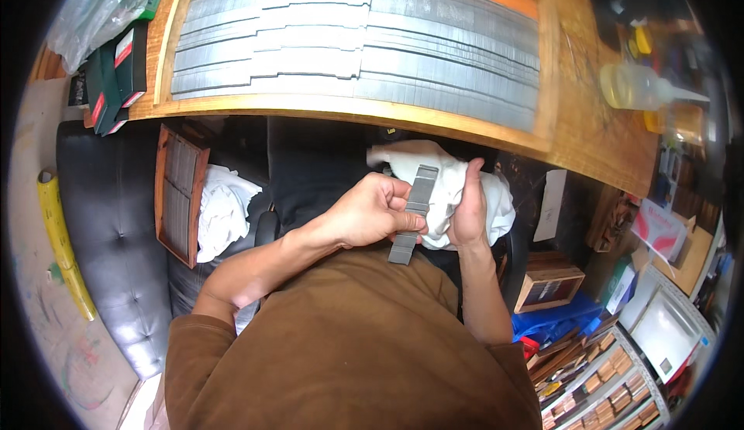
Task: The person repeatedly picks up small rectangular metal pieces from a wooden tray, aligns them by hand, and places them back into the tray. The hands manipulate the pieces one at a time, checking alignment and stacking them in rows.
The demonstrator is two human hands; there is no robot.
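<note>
My left hand (364,213) is closed around a narrow stack of thin grey metal pieces (421,187), pinching it between thumb and fingers. The stack tilts slightly and sticks out above and below the fingers, over my lap. Just right of it, a crumpled white cloth (445,207) lies against my right hand (470,211). That hand's thumb points up, and the cloth hides most of its fingers, which seem to hold the cloth. On the table ahead, a shallow wooden tray (349,108) carries long, tightly packed rows of similar grey pieces.
Left on a black padded seat (116,221) are a small wooden tray (160,190) and another white cloth (221,209). Dark boxes (105,81) sit at the table's left end. A squeeze bottle (632,87) stands at the right. A wooden box (549,289) is low on the right.
</note>
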